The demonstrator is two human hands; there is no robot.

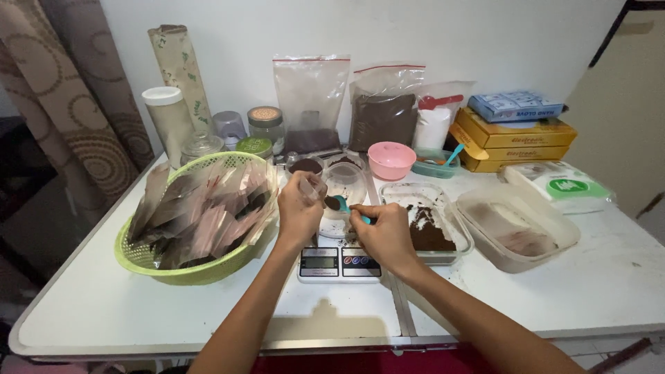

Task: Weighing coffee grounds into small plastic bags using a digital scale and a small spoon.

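Head view: yellow boxes (516, 142) far right

Left grip (299, 208) pinches a thin clear glossy plastic pouch (312, 185); right grip (385, 232) holds a smooth teal plastic spoon (344, 204). Beneath them, a glossy white plastic scale (339, 263) on the matt white counter (97, 305).

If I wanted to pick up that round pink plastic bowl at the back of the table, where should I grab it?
Take the pink plastic bowl by its rim, coming straight down from above. It stands upright with its open mouth up and the rim all exposed. A clear tub sits close on its left and a teal dish on its right, so a sideways reach looks crowded.
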